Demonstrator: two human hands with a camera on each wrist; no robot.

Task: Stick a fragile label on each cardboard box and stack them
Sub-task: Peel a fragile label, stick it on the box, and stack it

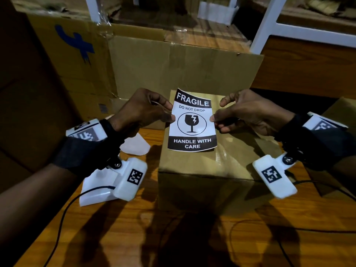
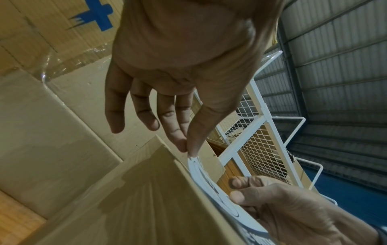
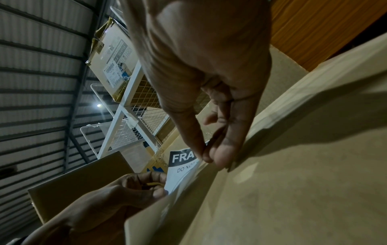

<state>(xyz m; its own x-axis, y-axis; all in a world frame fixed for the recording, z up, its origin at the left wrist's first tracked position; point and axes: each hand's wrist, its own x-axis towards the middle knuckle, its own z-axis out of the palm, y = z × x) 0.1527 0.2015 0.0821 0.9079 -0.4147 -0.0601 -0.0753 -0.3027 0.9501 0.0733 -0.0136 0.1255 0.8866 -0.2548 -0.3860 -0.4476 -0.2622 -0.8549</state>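
A white and black fragile label is held face up over the top of a small cardboard box on the wooden table. My left hand pinches the label's left edge and my right hand pinches its right edge. In the left wrist view, thumb and finger of the left hand meet on the label above the box. In the right wrist view, the right hand pinches the label near the word FRAGILE. Whether the label touches the box I cannot tell.
White backing sheets lie on the table left of the box. A large open cardboard box stands right behind, and another with a blue mark at back left. Another box's corner shows at right. Cables cross the table's front.
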